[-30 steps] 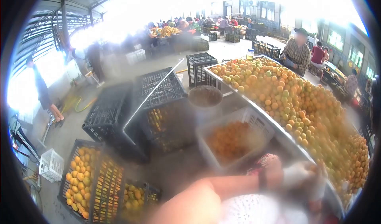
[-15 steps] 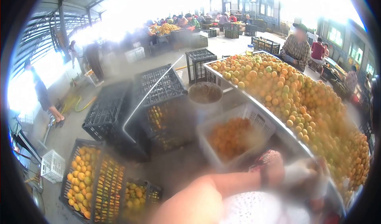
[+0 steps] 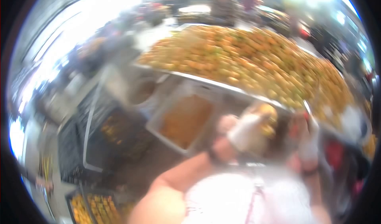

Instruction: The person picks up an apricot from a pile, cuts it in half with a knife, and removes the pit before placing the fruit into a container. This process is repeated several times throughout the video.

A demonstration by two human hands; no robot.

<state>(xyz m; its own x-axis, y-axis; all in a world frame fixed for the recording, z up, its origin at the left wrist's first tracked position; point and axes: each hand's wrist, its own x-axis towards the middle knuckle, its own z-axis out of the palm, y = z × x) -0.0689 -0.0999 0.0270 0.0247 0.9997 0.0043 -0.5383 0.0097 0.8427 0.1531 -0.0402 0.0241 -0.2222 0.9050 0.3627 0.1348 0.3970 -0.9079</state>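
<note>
The white-gloved left hand is right of the centre of the frame, its fingers apparently curled round a yellow fruit, though blur hides each fingertip; a second yellow patch just below may be another fruit in the same grasp. The right hand, also pale-gloved, faces it a little farther right, well apart from the fruit. Whether its fingers are spread, pressed together or pinching something I cannot tell; a thin bright streak and a touch of red show at its top. Beyond both hands, the pile of fruit fills the upper middle and right of the frame on a surface with a bright metal edge. A white crate with orange-brown contents sits below that edge, left of the hands, and dark crates stand at lower left. The fruit is probably light and rounded, with a skin that could bruise under hard pressure, and it may roll or slip if wet. It looks best held round its widest part, with pressure shared across several fingers rather than dug in at the tips.
</note>
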